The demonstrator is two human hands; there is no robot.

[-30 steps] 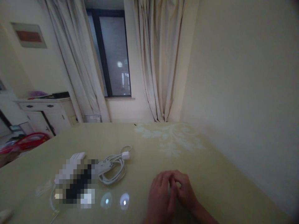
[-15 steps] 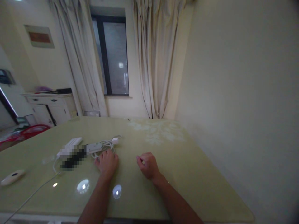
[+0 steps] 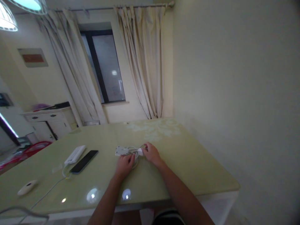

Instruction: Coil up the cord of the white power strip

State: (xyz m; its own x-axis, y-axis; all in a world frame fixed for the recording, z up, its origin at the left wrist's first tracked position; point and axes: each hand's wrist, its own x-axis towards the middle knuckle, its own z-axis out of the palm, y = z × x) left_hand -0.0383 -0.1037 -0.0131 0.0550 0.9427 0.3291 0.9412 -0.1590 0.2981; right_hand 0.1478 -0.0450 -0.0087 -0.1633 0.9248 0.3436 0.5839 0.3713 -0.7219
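A white power strip (image 3: 121,151) lies on the table with its pale cable (image 3: 134,151) bundled in loops at its right end. My left hand (image 3: 124,165) is closed on the near side of the loops, its thumb and fingers pinching the cable. At the right end of the bundle is a white plug (image 3: 140,152). My right hand (image 3: 152,153) has its fingers closed at the plug; its exact hold on the plug and the cable beside it is too small to make out fully.
On the glossy table (image 3: 187,175), left of my hands, lie a black phone (image 3: 84,162) and a white block-shaped device (image 3: 75,154) with a cord. A white oval object (image 3: 27,187) is nearer the left front. A wall (image 3: 234,93) borders the right side.
The power strip and its cable have moved right, away from the phone. My left hand has closed on the cable, and my right hand has come to the plug. The view has tilted up.
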